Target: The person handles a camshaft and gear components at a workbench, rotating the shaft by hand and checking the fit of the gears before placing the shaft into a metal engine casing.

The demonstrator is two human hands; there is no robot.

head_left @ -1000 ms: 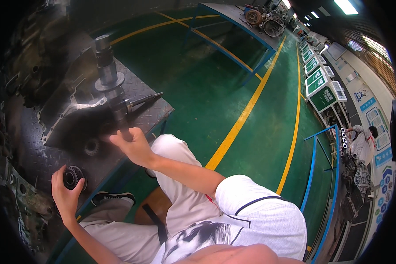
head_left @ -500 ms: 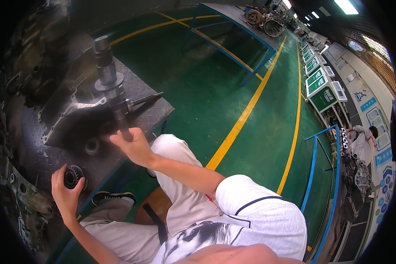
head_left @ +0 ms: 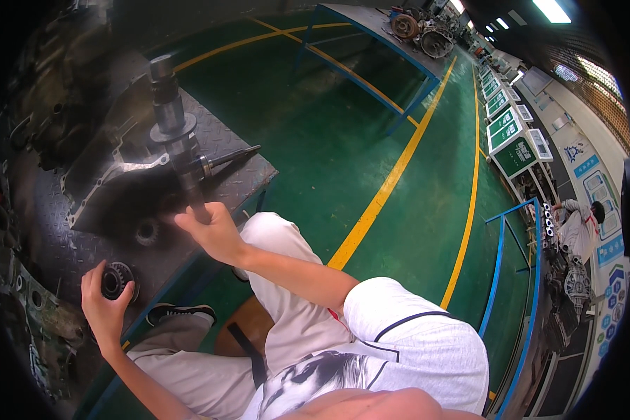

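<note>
My right hand [head_left: 215,231] is closed round the lower end of a stepped metal shaft [head_left: 171,115]. The shaft stands tilted, its thick collar partway up and its top end leaning away from me. My left hand [head_left: 106,301] curls about a toothed gear [head_left: 116,281] at the near side of the workbench, thumb and fingers on opposite sides of it. Between the two hands lies a smaller gear [head_left: 147,232]. Behind the held shaft, a thin splined shaft [head_left: 232,156] points toward the bench corner.
The metal workbench [head_left: 217,129] carries a flat-edged housing [head_left: 115,171] and dark engine castings [head_left: 38,304] on the left. A blue-legged table [head_left: 360,17] with machine parts stands farther off. At the right are a blue frame [head_left: 497,280] and a person [head_left: 579,227] beside more parts.
</note>
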